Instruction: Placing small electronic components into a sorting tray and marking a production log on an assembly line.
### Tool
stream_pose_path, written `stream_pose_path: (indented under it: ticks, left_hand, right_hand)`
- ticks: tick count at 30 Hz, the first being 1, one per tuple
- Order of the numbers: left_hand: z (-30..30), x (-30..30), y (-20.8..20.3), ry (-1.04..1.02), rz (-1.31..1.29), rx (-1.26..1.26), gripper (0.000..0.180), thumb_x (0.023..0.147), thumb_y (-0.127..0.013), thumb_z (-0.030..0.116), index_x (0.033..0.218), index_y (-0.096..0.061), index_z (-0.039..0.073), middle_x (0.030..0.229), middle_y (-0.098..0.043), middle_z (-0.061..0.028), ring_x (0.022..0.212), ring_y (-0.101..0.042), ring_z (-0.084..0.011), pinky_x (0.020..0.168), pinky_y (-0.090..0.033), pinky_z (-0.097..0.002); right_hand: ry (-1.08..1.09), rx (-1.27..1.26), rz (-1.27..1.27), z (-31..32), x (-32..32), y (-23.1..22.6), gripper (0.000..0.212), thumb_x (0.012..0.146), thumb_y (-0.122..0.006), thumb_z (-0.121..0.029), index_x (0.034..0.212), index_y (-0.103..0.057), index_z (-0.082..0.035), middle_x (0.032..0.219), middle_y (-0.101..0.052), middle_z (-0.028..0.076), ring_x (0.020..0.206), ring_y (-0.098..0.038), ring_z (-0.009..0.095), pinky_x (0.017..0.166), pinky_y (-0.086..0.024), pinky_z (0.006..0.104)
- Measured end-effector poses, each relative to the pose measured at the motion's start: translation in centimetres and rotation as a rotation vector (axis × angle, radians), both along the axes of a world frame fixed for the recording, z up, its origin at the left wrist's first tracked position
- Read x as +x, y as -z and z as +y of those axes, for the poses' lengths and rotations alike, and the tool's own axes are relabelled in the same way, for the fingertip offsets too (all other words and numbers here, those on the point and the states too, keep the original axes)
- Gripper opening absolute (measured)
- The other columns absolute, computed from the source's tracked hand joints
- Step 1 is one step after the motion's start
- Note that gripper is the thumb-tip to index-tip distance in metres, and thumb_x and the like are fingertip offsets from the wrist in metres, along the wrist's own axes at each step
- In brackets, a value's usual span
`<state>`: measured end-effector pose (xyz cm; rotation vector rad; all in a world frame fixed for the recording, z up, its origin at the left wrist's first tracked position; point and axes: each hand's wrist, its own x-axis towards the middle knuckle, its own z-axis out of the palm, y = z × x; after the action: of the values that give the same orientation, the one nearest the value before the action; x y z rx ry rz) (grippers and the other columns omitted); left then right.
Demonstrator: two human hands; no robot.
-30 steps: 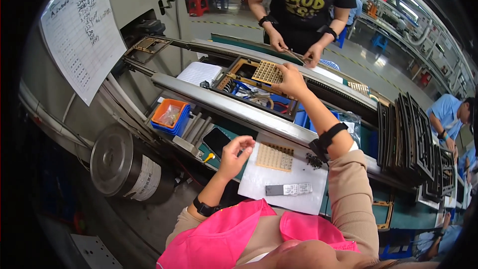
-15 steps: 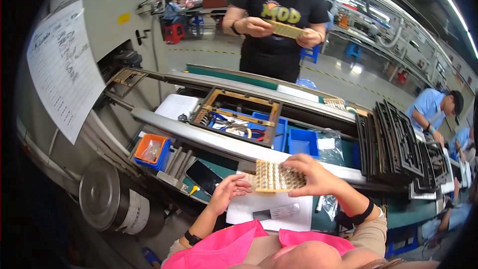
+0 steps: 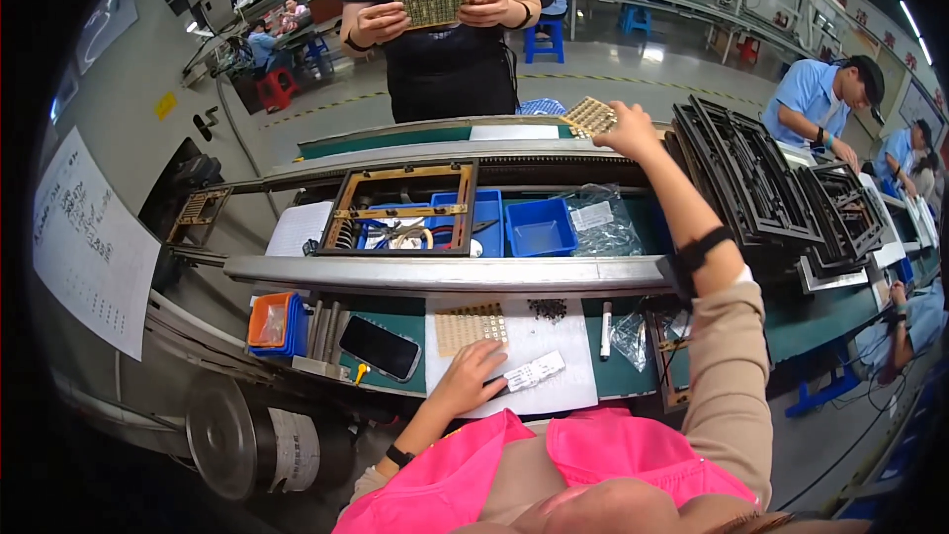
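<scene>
My right hand [image 3: 630,131] is stretched over the rails to the far ledge. Its fingers pinch the edge of a gold-coloured circuit board panel [image 3: 590,116] with rows of small round parts. My left hand [image 3: 469,378] lies low over a white sheet [image 3: 565,394], fingers stretched out and holding nothing. Just beyond its fingertips is a second, pale tan panel [image 3: 457,332] lying flat, with small parts along its far and right sides. A small white printed label strip [image 3: 535,372] lies beside that hand, and a pile of small black parts [image 3: 547,310] is on the sheet.
A metal rail [image 3: 445,275] crosses in front, with a rectangular frame fixture [image 3: 405,208] beyond it. Blue bins [image 3: 542,227] and stacked black frames [image 3: 741,178] stand rightward. A phone [image 3: 380,347] and marker [image 3: 606,330] flank the sheet. A co-worker opposite holds another panel [image 3: 435,6].
My right hand has carried the panel from in front of me out to the far ledge. My left hand has come down to the sheet, and the view has shifted right.
</scene>
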<state>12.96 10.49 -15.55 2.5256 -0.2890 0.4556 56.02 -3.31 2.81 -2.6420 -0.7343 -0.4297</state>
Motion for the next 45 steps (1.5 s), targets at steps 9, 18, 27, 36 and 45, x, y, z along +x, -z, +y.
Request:
stream_pose_path:
  ticks: [9,18,27,36,45]
  left_hand:
    - [0.3,-1.0,1.7,-0.065,-0.040,-0.184,0.033,0.072,-0.078,0.012,0.100,-0.065,0.001,0.115,-0.060,-0.0160,0.111,-0.057,-0.0339,0.093,-0.048,-0.0402]
    - [0.3,-1.2,1.5,-0.078,-0.003,-0.266,0.032,0.070,-0.080,0.013,0.097,-0.065,0.001,0.111,-0.062,-0.0147,0.109,-0.058,-0.0330,0.093,-0.048,-0.0410]
    - [1.1,-0.4,3.3,-0.065,-0.039,-0.268,0.038,0.068,-0.081,0.012,0.101,-0.066,0.002,0.115,-0.062,-0.0164,0.110,-0.056,-0.0363,0.095,-0.046,-0.0434]
    - [5.4,0.9,-0.6,-0.336,0.146,0.110,0.065,0.065,-0.078,0.022,0.122,-0.051,0.004,0.130,-0.050,-0.0177,0.125,-0.044,-0.0375,0.107,-0.033,-0.0455]
    - [5.8,1.7,-1.4,-0.276,0.162,0.114,0.073,0.061,-0.080,0.027,0.123,-0.049,0.006,0.121,-0.052,-0.0158,0.119,-0.047,-0.0350,0.103,-0.036,-0.0442]
  right_hand:
    - [-0.200,-0.107,0.200,13.5,8.7,6.9,0.087,0.059,-0.080,-0.032,0.137,-0.049,-0.013,0.128,-0.053,0.021,0.118,-0.053,0.038,0.102,-0.043,0.0432]
    - [-0.322,0.014,0.430,18.5,14.2,13.7,0.090,0.061,-0.081,-0.017,0.142,-0.043,-0.006,0.134,-0.053,0.021,0.125,-0.050,0.034,0.107,-0.039,0.0378]
    - [-0.790,0.364,0.389,11.2,-1.2,-1.6,0.035,0.085,-0.069,-0.013,0.117,-0.063,0.000,0.105,-0.070,0.012,0.092,-0.066,0.020,0.086,-0.050,0.0312]
    - [-1.084,-0.427,0.387,-6.5,-28.4,1.8,0.028,0.075,-0.070,-0.015,0.099,-0.065,-0.001,0.100,-0.065,0.014,0.088,-0.065,0.033,0.078,-0.054,0.0428]
    - [-0.890,-0.128,0.160,-8.0,-30.8,16.4,0.040,0.073,-0.071,-0.014,0.109,-0.059,-0.003,0.104,-0.058,0.011,0.101,-0.055,0.029,0.086,-0.043,0.0413]
